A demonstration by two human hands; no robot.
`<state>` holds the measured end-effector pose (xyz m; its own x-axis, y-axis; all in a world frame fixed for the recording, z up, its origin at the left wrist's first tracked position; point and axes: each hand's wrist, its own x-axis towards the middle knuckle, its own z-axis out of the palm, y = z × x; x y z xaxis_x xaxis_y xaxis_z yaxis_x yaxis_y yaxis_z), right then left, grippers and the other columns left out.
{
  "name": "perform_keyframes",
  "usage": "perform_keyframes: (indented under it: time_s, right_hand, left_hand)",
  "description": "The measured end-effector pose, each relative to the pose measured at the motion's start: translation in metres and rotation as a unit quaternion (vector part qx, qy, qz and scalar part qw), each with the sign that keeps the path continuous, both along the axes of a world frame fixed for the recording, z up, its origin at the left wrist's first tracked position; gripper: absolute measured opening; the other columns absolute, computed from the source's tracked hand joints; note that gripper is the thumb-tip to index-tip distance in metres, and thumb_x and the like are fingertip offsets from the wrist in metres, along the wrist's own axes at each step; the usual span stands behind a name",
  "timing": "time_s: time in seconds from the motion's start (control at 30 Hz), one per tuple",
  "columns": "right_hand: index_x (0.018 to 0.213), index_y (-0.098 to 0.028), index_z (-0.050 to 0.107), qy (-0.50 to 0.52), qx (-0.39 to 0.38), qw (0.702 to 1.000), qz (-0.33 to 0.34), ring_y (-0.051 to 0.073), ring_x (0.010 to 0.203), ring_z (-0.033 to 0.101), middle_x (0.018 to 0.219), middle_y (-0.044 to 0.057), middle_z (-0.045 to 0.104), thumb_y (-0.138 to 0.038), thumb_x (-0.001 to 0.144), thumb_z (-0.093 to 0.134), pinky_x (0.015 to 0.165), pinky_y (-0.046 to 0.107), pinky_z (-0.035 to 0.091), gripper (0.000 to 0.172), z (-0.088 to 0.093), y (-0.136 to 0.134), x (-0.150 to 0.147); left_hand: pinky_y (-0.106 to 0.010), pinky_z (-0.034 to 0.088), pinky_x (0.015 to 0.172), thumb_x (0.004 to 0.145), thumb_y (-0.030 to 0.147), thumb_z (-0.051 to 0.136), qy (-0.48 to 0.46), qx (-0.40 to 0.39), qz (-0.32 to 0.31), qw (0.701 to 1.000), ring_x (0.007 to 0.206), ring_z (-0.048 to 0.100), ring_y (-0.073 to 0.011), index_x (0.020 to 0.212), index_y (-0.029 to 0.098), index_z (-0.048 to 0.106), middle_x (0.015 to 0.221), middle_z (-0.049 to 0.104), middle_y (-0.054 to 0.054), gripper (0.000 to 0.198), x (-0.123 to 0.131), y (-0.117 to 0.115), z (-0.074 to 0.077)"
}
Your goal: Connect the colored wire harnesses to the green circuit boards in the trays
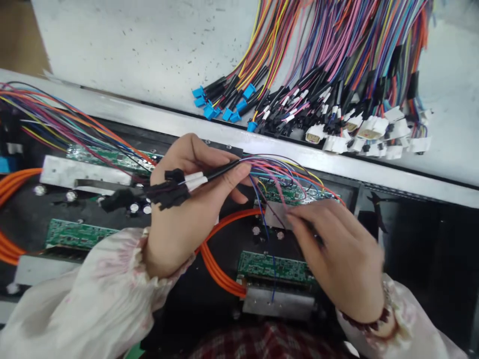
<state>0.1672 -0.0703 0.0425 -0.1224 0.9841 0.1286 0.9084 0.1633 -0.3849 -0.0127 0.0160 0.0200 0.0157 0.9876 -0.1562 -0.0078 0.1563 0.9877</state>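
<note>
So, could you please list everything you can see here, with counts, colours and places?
wire bundle: one, many-coloured, black connectors at its end, centre
circuit boards: four, green, inside the chassis
orange cables: several, orange, looping across the chassis
metal blocks: at least three, silver, beside the boards
loose harnesses: many, mixed colours, blue, black and white plugs, on the bench
bench: one, grey, behind the chassis
chassis: one, black, in front
left hand: gripping the wire bundle
right hand: blurred, fingertips at thin wires over the upper centre board
</note>
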Motion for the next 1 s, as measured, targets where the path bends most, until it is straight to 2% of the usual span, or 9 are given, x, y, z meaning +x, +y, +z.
perform_keyframes:
  time_s: [0.07, 0.13, 0.33, 0.57, 0.8, 0.9, 1.0]
  right_hand:
    - [0.094, -0.019, 0.066, -0.002, 0.048, 0.998, -0.048, 0.012, 0.077, 0.068, 0.086, 0.001, 0.073, -0.016, 0.088, 0.067, 0.072, 0.024, 0.054, 0.007, -0.001, 0.005, 0.0]
    - [0.095, -0.02, 0.067, -0.014, 0.083, 0.994, -0.063, 0.011, 0.074, 0.069, 0.085, -0.002, 0.074, -0.017, 0.087, 0.069, 0.069, 0.021, 0.053, 0.009, -0.006, 0.01, 0.002]
    - [0.093, -0.022, 0.067, -0.022, 0.061, 0.997, -0.052, 0.011, 0.069, 0.07, 0.081, -0.003, 0.074, -0.019, 0.089, 0.066, 0.065, 0.021, 0.052, 0.005, -0.023, 0.014, 0.004]
    - [0.092, -0.021, 0.066, -0.024, 0.048, 0.998, -0.042, 0.012, 0.067, 0.07, 0.08, -0.002, 0.074, -0.02, 0.091, 0.062, 0.064, 0.022, 0.051, 0.004, -0.022, 0.013, 0.004]
    - [0.099, -0.021, 0.066, -0.025, 0.033, 0.998, -0.039, 0.014, 0.076, 0.07, 0.087, 0.0, 0.074, -0.022, 0.093, 0.063, 0.07, 0.025, 0.053, 0.007, -0.016, 0.009, 0.002]
    - [0.097, -0.018, 0.065, -0.033, 0.004, 0.999, -0.004, 0.019, 0.083, 0.066, 0.088, 0.005, 0.069, -0.024, 0.091, 0.065, 0.076, 0.032, 0.052, 0.008, -0.009, 0.002, 0.003]
    - [0.09, -0.018, 0.063, -0.029, -0.028, 0.999, 0.019, 0.018, 0.081, 0.062, 0.087, 0.006, 0.063, -0.02, 0.092, 0.062, 0.073, 0.032, 0.051, 0.004, -0.003, -0.004, 0.008]
  left_hand:
    - [-0.021, 0.06, 0.044, 0.077, 0.012, 0.081, -0.01, -0.001, -0.004, 1.0, 0.06, 0.072, -0.0167, 0.074, 0.02, 0.056, 0.084, 0.073, -0.001, 0.026, 0.001, 0.0, 0.0]
    - [-0.022, 0.06, 0.043, 0.077, 0.012, 0.08, -0.011, 0.003, -0.007, 1.0, 0.061, 0.072, -0.0174, 0.074, 0.021, 0.057, 0.081, 0.073, -0.001, 0.025, 0.001, 0.0, 0.0]
    - [-0.019, 0.056, 0.039, 0.075, 0.014, 0.083, 0.017, 0.005, 0.001, 1.0, 0.057, 0.069, -0.0143, 0.071, 0.021, 0.056, 0.079, 0.071, 0.001, 0.028, 0.0, 0.0, 0.002]
    - [-0.02, 0.057, 0.041, 0.075, 0.015, 0.083, -0.024, -0.013, -0.008, 1.0, 0.059, 0.071, -0.0162, 0.071, 0.02, 0.055, 0.078, 0.071, -0.001, 0.028, 0.001, 0.0, 0.002]
    - [-0.02, 0.056, 0.039, 0.072, 0.015, 0.084, -0.015, -0.019, -0.004, 1.0, 0.055, 0.069, -0.0149, 0.069, 0.021, 0.054, 0.078, 0.071, 0.001, 0.031, 0.0, 0.002, 0.003]
    - [-0.021, 0.056, 0.038, 0.072, 0.014, 0.084, -0.021, -0.022, -0.004, 1.0, 0.053, 0.069, -0.0148, 0.069, 0.021, 0.053, 0.078, 0.071, 0.001, 0.031, 0.0, 0.001, 0.001]
    - [-0.021, 0.058, 0.04, 0.074, 0.014, 0.083, -0.034, -0.02, -0.005, 0.999, 0.059, 0.071, -0.0162, 0.071, 0.022, 0.055, 0.08, 0.072, 0.001, 0.029, -0.001, 0.0, -0.002]
